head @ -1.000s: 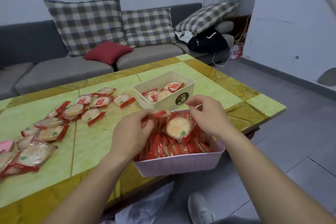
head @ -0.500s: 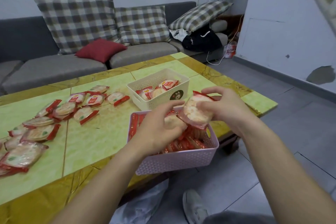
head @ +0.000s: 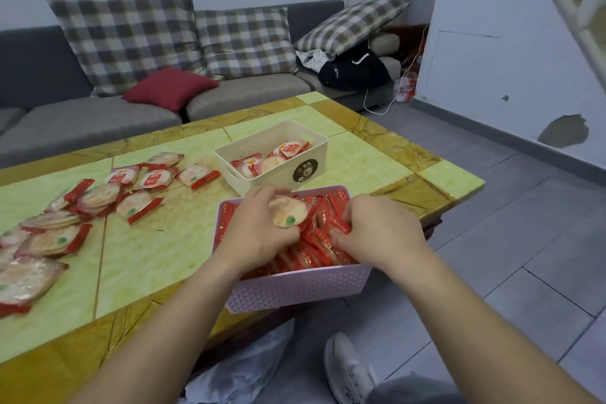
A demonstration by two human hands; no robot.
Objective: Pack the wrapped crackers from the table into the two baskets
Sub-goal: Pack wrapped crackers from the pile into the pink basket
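Cracker sits low in the pink basket, gripped by my left hand; my right hand, which held one raised half a second ago, has dropped in and pinches packed wrappers; loose crackers lie on the table, left of the white basket.

Green-and-yellow tiled table — loose wrapped crackers scattered left, cream basket mid-table, pink basket overhanging the near edge.

Pink basket, cream basket, red-edged cracker wrappers, green-and-amber table, plaid cushions
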